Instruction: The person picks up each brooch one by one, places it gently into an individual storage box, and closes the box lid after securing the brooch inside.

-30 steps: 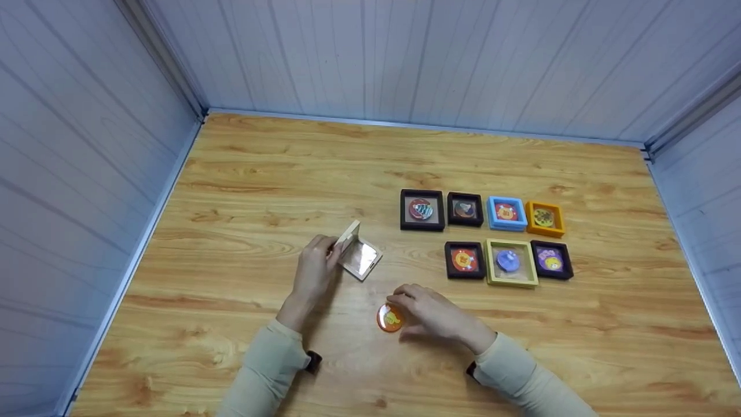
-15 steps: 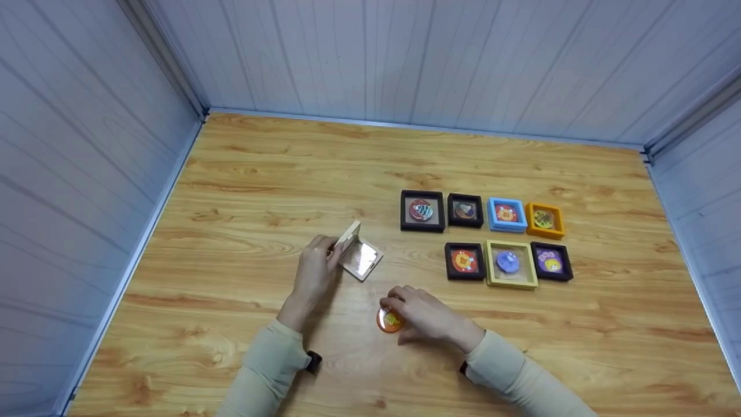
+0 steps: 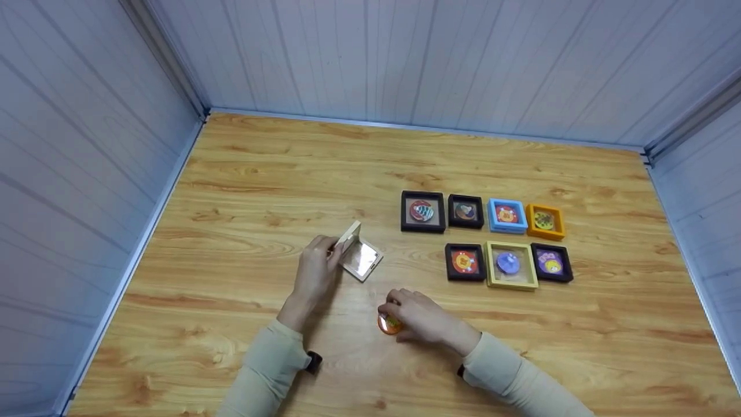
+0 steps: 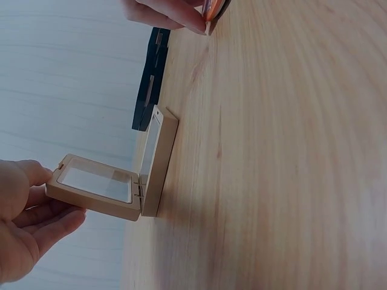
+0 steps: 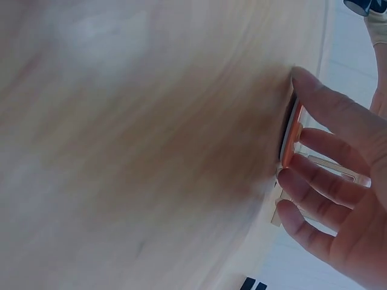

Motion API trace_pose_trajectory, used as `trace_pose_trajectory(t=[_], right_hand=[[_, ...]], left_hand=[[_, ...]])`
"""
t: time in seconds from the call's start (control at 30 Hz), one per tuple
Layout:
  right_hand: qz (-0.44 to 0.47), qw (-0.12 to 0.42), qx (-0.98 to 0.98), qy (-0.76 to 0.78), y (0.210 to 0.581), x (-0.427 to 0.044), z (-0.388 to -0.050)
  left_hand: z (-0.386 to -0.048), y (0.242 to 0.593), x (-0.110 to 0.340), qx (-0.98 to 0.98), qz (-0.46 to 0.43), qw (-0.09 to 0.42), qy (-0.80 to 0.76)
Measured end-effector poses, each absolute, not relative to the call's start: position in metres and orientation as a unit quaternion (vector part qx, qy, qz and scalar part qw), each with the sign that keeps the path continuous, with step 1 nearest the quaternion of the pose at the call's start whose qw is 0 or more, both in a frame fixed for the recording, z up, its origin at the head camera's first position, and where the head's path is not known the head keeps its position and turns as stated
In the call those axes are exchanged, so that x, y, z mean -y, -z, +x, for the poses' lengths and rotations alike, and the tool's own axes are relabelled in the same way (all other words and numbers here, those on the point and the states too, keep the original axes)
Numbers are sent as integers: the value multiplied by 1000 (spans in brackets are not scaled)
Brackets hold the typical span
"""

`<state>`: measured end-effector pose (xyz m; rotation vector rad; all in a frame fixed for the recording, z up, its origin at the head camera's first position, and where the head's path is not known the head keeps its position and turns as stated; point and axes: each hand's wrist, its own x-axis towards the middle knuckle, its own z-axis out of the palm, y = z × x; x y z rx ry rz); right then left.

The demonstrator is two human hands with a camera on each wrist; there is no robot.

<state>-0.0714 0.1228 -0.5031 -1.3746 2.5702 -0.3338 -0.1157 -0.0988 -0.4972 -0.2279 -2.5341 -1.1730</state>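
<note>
My left hand (image 3: 313,271) pinches the raised lid of a cream hinged display frame (image 3: 361,260) between thumb and fingers. The frame's other half lies on the table, and clear film shows in both halves in the left wrist view, where the hinge (image 4: 139,188) faces the camera. To the right and nearer the person, my right hand (image 3: 427,319) holds a round orange pin badge (image 3: 388,325) by its rim. Thumb and fingertips sit at opposite edges of the badge (image 5: 291,136) in the right wrist view. The fingers cover part of its yellow picture.
Several small square frames with round badges inside stand in two rows at the right, among them a black one (image 3: 422,212), a blue one (image 3: 507,215), an orange one (image 3: 545,220) and a pale yellow one (image 3: 512,265). White panel walls (image 3: 393,63) border the wooden table (image 3: 278,168).
My right hand has shifted slightly left over the orange badge, and its fingers have closed on the rim. The left hand and the open frame stay where they were.
</note>
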Motion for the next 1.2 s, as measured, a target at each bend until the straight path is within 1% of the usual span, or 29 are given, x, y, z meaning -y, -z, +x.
trace_pose_trajectory(t=[0.17,0.5,0.73,1.0,1.2], right_hand=[[-474,87,-867,128,503,-122,-71],[-475,93,-862,147,503,-121,-77],[-465,88,-863,176,497,-115,-89],[-438,69,-871,212,495,-101,-109],[-393,60,-890,222,496,-91,-120]], left_hand=[[-115,498,98,893,-78,169,410],[-115,495,98,894,-82,173,406],[-115,495,98,893,-83,176,405],[-116,496,98,896,-83,174,400],[-116,496,98,894,-93,177,400]])
